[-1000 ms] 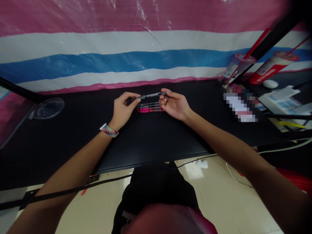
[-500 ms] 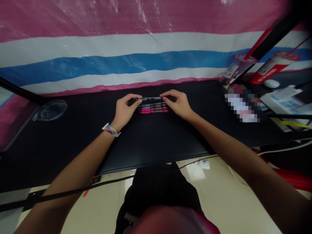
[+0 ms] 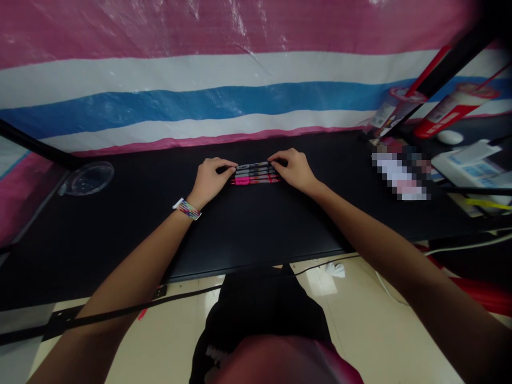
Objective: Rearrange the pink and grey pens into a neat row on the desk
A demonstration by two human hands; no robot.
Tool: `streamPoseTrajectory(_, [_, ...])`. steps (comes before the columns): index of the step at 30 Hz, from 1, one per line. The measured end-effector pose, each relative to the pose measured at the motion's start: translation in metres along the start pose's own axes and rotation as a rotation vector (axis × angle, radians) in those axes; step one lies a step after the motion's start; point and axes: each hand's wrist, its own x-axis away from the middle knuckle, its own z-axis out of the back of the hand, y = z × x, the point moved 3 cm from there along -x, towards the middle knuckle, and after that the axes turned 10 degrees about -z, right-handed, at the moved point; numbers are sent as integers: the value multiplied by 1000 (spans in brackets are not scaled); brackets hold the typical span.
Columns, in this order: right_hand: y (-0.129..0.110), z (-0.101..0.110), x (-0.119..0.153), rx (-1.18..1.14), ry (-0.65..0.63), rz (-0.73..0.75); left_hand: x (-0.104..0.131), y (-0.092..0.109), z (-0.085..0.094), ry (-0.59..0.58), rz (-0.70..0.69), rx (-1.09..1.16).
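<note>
Several pens lie side by side in a stack of rows on the black table. The farthest one, a pen with a grey clip, is pinched at its left end by my left hand. At its right end, the thumb and fingertips of my right hand close on the same pen. Nearer to me are dark pens with grey parts, then a pink-and-red pen at the front. The fingertips hide the ends of some pens.
A clear plastic lid lies at the left. On the right stand two cups with straws, one clear and one red and white. Near them are a white rounded object and boxes. A striped sheet hangs behind the table.
Both hands have brought the farthest pen slightly toward me, right up against the row of other pens. The whole view has shifted a little.
</note>
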Motion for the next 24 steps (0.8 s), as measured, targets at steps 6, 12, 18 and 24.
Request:
streamPoseTrajectory(6, [-1,-2,0,27,3,9,-1,0,0,-12,4,-2])
streamPoseTrajectory(12, [-1,-3,0,56,-16,-2,-1,2,0,-16,21,-28])
streamPoseTrajectory(18, [-1,-2,1,36,33,-8,2,0,-1,2,26,-63])
streamPoseTrajectory(24, [5,-11,1,-222,175,-136,5,-7,-6,157,112,281])
